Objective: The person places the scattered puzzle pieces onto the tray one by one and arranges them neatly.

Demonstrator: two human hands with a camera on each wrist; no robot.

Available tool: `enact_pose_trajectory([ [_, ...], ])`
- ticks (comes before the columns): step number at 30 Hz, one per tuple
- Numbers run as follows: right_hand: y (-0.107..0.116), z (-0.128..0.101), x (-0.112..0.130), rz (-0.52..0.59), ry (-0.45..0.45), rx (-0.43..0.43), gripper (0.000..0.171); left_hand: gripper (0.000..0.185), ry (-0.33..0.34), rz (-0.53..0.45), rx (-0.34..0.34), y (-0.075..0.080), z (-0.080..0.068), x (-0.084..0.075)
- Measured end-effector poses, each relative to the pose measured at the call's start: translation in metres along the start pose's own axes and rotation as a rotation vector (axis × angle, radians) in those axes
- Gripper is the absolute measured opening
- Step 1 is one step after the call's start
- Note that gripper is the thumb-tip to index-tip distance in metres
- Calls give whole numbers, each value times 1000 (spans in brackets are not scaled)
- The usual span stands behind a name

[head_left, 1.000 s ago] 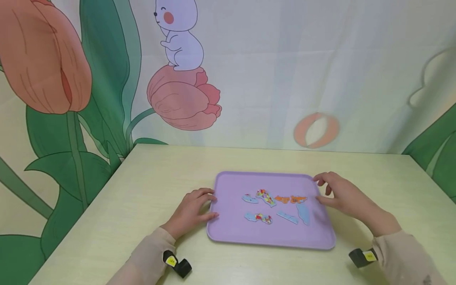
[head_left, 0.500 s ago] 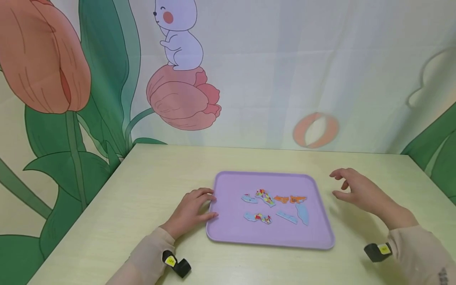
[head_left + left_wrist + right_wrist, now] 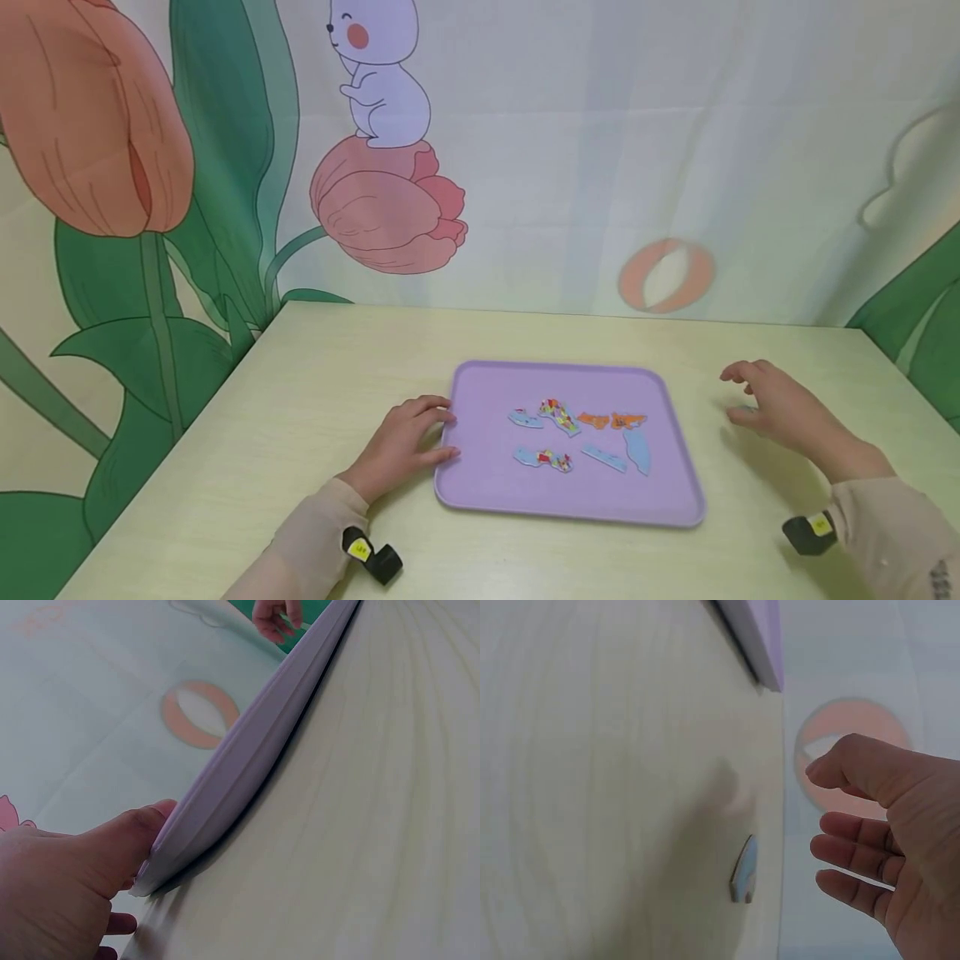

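A purple tray (image 3: 570,500) lies on the table with several flat, irregular puzzle pieces inside, some pale blue (image 3: 637,452), some orange (image 3: 628,420), some multicoloured (image 3: 558,417). My left hand (image 3: 397,442) rests at the tray's left rim, fingertips and thumb over its edge. The left wrist view shows the thumb touching the rim (image 3: 225,780). Right of the tray, my right hand (image 3: 787,412) hovers above the table, fingers loosely bent and holding nothing. Below it, a small pale blue puzzle piece (image 3: 743,874) lies on the table in the right wrist view.
The pale wooden table (image 3: 360,350) runs back to a curtain (image 3: 540,167) printed with tulips and a white animal. A black wrist camera (image 3: 371,557) sits on the left sleeve, another (image 3: 810,533) on the right one.
My right hand has come off the tray's right rim and moved rightward over the table. My left hand, the tray and the pieces in it stay where they were.
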State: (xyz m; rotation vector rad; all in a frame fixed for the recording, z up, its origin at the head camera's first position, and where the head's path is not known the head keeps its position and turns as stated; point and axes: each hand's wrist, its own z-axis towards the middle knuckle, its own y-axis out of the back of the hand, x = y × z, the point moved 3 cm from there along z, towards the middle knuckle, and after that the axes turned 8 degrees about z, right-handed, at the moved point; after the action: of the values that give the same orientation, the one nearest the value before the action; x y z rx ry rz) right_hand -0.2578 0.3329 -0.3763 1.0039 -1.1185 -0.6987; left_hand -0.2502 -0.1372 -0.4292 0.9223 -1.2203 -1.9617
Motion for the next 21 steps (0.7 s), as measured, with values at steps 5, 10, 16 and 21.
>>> enact_pose_trajectory([
  [5,-5,-2,-13,-28,-44,20,45,40,6,0,8,1,0,-1],
  [10,-7,-4,-21,-72,-86,32,44,40,13,-4,14,1,-1,-1],
  [16,-9,-7,-31,-90,-139,56,42,41,18,-3,19,1,-1,0],
  [21,-10,-9,-39,-89,-174,66,40,41,12,-1,16,2,0,-1],
])
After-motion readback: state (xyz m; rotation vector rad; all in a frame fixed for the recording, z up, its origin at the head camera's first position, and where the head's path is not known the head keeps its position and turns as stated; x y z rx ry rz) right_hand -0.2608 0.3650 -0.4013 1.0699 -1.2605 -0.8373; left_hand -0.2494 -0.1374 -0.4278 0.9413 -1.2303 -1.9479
